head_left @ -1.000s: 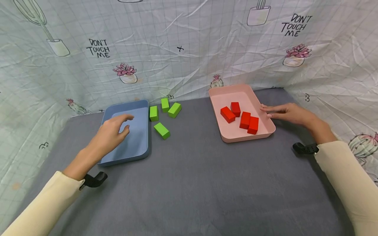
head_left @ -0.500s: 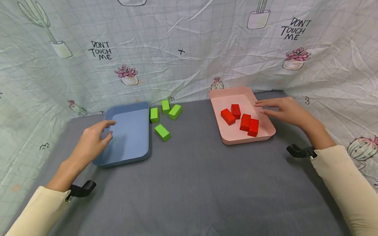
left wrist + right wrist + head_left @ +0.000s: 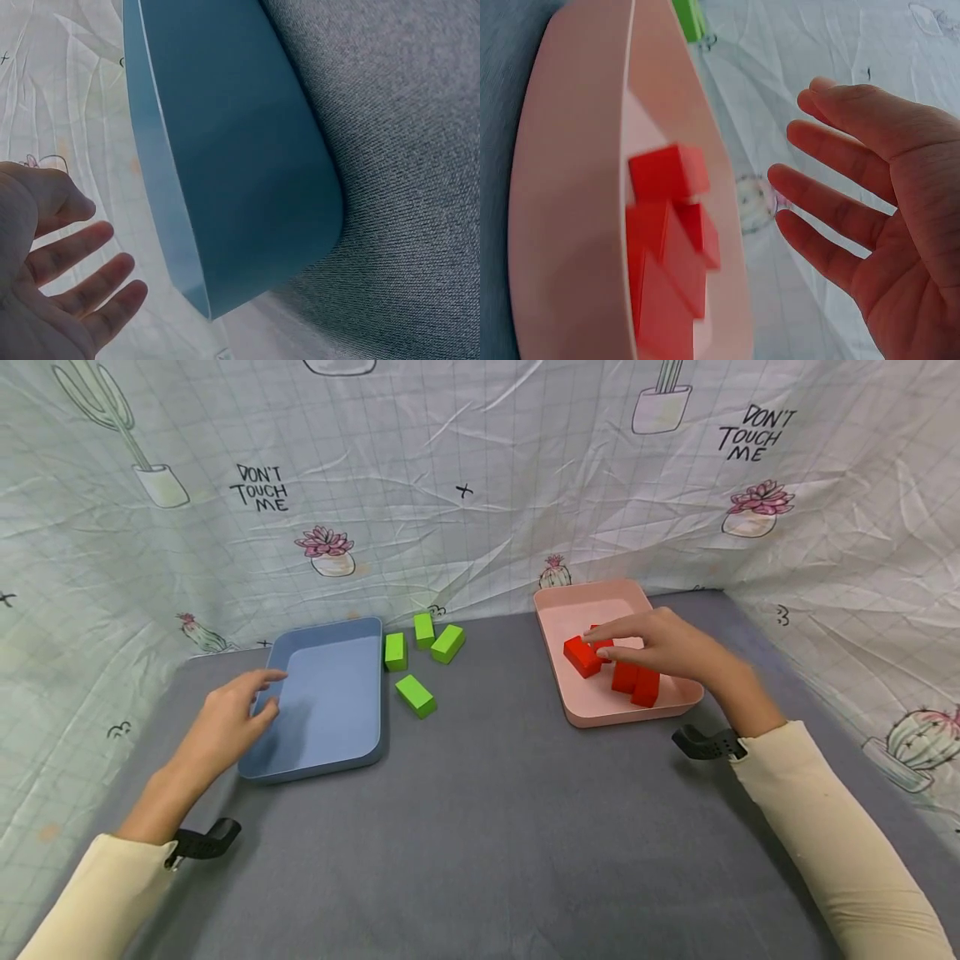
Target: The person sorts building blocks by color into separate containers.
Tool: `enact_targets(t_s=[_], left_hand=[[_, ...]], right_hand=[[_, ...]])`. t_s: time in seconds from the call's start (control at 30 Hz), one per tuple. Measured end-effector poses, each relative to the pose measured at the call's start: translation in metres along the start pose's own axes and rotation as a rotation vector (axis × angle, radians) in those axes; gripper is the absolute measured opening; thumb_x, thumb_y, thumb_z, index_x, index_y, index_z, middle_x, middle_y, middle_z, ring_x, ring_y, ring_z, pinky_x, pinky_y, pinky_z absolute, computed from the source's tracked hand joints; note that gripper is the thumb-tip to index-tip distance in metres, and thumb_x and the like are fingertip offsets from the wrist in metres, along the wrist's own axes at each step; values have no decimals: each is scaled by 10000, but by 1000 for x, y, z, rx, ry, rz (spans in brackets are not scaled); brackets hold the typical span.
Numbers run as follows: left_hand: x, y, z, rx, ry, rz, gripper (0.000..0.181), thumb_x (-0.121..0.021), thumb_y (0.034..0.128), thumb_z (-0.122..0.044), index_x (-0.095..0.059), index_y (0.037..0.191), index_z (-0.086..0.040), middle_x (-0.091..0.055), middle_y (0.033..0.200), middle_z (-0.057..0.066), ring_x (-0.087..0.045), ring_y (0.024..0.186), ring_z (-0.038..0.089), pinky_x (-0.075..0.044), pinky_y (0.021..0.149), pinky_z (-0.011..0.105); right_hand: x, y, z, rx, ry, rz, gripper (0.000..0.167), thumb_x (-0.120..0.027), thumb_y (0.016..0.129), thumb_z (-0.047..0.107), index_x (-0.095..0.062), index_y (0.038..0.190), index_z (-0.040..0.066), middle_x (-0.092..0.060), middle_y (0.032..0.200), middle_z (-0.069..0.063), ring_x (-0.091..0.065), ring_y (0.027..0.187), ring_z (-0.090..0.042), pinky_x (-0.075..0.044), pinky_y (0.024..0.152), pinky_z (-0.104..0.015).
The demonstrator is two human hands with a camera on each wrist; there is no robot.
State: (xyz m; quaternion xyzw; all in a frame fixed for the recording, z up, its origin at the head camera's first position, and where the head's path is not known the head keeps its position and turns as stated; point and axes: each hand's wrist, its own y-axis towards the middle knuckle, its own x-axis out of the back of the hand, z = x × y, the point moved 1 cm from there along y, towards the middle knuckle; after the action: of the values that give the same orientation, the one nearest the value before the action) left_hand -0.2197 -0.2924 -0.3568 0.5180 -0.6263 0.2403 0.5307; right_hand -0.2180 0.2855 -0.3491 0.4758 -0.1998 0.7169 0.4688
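Over the left rim of a blue tray [image 3: 330, 710] hovers my left hand [image 3: 221, 722], its fingers relaxed and holding nothing. In the left wrist view that hand [image 3: 67, 262] is apart from the tray's wall [image 3: 240, 165]. My right hand [image 3: 667, 647] is above a pink tray [image 3: 592, 702], fingers extended over several red blocks [image 3: 581, 657] and partly hiding them. The right wrist view shows a gap between this hand [image 3: 870, 202] and the red blocks [image 3: 667, 172]; nothing is in its grasp.
Several green blocks [image 3: 416, 695] lie on the grey cloth [image 3: 480, 827] just right of the blue tray. A printed white curtain [image 3: 465, 527] rises behind both trays and along the sides.
My right hand has moved left from the pink tray's right rim to over the red blocks. The left hand has drawn back left and nearer from over the blue tray.
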Motion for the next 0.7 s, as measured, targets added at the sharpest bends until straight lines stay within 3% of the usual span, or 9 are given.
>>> enact_targets(t_s=[0.13,0.3,0.53,0.7], left_hand=[[0,1,2,3,-2,6,379,-574,983,-14,-574,1361,2,-572,1327,301,-570,1146,504,-489,821,646],[-1,1,7,-27,-6,1,381,-610,967,-1,-597,1348,-10,-569,1337,290,-583,1113,501,-495,811,644],[-4,0,15,-36,-58,12,383,-630,973,-6,-596,1354,-17,-546,1379,272,-604,1111,493,-530,827,636],[-5,-2,26,2,-97,26,390,-642,976,-13,-587,1362,-9,-526,1411,256,-590,1168,473,-525,876,538]], right_hand=[[-5,12,7,49,59,30,383,-737,950,186,-699,1330,155,-701,1289,12,-623,1183,-191,-501,997,-479],[-10,21,14,107,82,54,369,-719,964,181,-696,1327,117,-690,1308,-27,-605,1239,-225,-484,1036,-486],[-18,28,17,169,23,3,334,-736,949,151,-723,1279,101,-725,1238,10,-663,1074,-173,-519,947,-371],[-23,29,20,170,16,-2,338,-712,973,195,-711,1306,134,-717,1253,38,-640,1000,-140,-512,878,-342]])
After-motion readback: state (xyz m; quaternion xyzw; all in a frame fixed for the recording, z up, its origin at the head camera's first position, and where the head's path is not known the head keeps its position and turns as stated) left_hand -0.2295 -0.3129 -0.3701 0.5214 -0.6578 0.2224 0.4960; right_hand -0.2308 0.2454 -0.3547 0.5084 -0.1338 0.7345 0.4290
